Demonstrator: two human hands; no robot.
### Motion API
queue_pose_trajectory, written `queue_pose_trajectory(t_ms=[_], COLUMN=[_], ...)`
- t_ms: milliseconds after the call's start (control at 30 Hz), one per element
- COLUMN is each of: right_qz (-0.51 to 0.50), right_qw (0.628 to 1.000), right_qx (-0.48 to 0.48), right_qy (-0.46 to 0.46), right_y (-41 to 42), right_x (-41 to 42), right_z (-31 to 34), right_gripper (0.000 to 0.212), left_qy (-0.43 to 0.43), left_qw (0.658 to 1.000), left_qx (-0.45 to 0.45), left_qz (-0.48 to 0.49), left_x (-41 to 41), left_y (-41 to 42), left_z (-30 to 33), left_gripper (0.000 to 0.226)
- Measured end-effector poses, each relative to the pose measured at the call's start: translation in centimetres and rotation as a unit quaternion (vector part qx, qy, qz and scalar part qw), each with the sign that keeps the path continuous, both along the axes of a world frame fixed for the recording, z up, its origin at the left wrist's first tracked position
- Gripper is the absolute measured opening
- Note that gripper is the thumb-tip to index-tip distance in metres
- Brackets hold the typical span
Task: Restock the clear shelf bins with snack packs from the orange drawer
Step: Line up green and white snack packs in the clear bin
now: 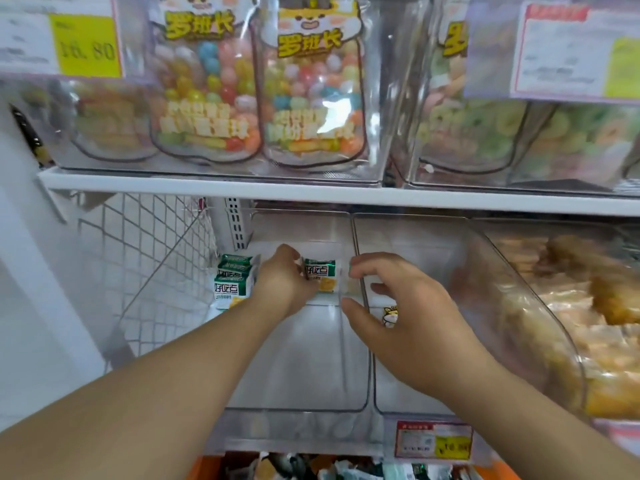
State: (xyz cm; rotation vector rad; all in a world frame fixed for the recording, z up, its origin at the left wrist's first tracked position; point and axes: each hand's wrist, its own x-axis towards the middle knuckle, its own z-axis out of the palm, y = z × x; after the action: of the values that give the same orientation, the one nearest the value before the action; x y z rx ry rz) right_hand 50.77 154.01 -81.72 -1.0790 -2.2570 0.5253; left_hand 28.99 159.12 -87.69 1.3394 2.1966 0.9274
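Snack pack (320, 277) stands upright at the back of the clear bin (311, 393), pinched by our left hand (282, 282), likely to start a second row beside the packs (232, 282) already stacked. Right hand (398, 306) hovers near, fingers loosely curled, holding nothing. Orange drawer (207, 467) sits below.

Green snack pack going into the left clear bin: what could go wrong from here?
1. The left hand holds the green snack pack upright deep in the clear bin; released unsupported, it may tip flat.
2. The stacked packs lean at the bin's left side; a nudge from the forearm could topple them.
3. The right hand hovers open over the divider wall, so it may bump the pack or wall.
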Motion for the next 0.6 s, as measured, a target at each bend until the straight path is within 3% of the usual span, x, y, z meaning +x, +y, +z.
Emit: queue_pose_trajectory(t_ms=[233, 400, 600], right_qz=[-0.011, -0.008, -0.008], right_qw=[1.000, 0.998, 1.000], right_qx=[-0.023, -0.054, -0.024], right_qy=[-0.002, 0.007, 0.016], right_y=[-0.7, -3.4, -9.9], right_x=[-0.2, 1.6, 5.5], right_z=[0.7, 2.5, 3.1], right_gripper=[0.040, 0.059, 0.048], left_qy=[-0.015, -0.075, -0.185], left_qw=[0.999, 0.994, 0.971], left_qx=[0.015, 0.073, 0.143], left_qz=[-0.031, -0.040, -0.048], left_x=[-0.2, 1.6, 6.4], left_y=[-3.6, -9.2, -19.4], left_z=[1.7, 4.6, 6.4], left_gripper=[0.076, 0.057, 0.036])
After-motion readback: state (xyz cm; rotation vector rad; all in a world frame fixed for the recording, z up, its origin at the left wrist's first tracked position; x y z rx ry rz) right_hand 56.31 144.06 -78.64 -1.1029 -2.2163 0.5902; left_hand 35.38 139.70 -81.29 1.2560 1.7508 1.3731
